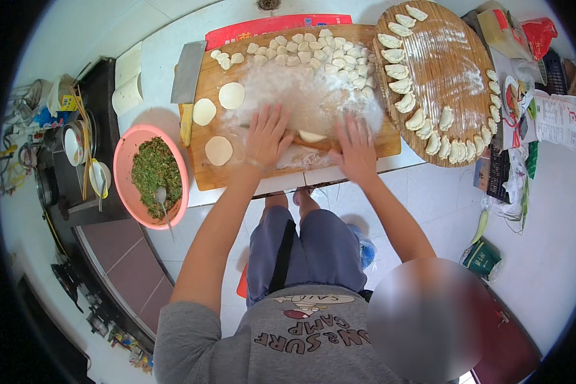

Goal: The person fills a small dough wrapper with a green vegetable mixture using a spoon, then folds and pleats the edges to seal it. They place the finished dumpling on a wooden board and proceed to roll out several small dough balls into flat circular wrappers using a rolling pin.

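Note:
A wooden rolling pin point(320, 145) lies across the near part of a floured wooden cutting board point(205, 176). My left hand point(267, 136) rests flat on its left end, fingers stretched out. On its right end lies my right hand point(356, 148), its fingers also extended and slightly blurred. Between the hands, a small piece of dough point(312, 136) shows just beyond the pin, partly hidden by it. Three round dough wrappers, among them one point(219, 151) nearest my left wrist, lie left of that hand. Many small dough pieces point(320, 51) cover the board's far side.
A cleaver point(189, 73) rests at the board's left edge. Left of it stands a pink bowl point(184, 203) of green filling with a spoon point(162, 197). At right, a round wooden board point(448, 57) carries dumplings point(400, 86) along its rim. Bags and packages crowd the far right.

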Demonstrator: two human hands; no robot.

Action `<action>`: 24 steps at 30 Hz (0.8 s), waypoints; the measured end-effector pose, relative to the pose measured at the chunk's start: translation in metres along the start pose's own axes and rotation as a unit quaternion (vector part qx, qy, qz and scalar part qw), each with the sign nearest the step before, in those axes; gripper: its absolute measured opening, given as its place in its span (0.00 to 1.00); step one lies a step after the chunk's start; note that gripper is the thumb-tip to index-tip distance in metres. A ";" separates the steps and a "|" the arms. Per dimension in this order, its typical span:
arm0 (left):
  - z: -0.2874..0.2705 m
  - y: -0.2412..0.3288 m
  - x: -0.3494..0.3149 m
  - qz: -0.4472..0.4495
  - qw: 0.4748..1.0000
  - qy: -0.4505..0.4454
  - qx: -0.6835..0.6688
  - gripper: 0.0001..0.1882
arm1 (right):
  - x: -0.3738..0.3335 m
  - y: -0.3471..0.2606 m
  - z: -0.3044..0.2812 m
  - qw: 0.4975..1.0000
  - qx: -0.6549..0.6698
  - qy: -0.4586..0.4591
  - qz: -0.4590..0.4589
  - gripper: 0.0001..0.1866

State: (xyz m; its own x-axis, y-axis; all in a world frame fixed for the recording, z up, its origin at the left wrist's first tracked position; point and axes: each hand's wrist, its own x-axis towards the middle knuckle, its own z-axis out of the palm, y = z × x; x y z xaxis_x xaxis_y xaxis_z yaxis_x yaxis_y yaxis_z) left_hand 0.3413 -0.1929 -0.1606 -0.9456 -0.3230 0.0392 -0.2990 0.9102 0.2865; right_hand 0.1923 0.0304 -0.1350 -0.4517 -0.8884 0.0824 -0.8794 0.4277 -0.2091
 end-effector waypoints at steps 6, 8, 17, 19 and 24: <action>0.005 0.000 0.013 -0.028 0.998 0.048 0.011 0.34 | 0.000 0.014 0.018 0.996 0.087 0.025 -0.017 0.26; 0.006 0.003 0.037 -0.040 0.994 0.098 0.024 0.34 | 0.014 0.016 0.010 0.992 0.118 0.052 -0.005 0.24; -0.002 0.035 0.032 0.161 0.973 0.082 -0.144 0.28 | 0.021 0.025 -0.002 0.971 0.232 0.018 0.062 0.17; -0.001 0.044 0.022 0.178 0.975 0.079 -0.106 0.28 | 0.018 0.027 0.006 0.955 0.280 0.047 0.089 0.16; 0.014 0.044 0.002 0.046 0.980 0.112 -0.159 0.28 | 0.014 0.023 0.009 0.904 0.372 0.028 0.208 0.13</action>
State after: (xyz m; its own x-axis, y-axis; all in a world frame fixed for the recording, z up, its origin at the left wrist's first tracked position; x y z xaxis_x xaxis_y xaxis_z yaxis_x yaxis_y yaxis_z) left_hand 0.3239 -0.1496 -0.1616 -0.9040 -0.3252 0.2776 -0.1258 0.8227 0.5544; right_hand 0.1670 0.0261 -0.1478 -0.7454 -0.6575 -0.1097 -0.2960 0.4739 -0.8294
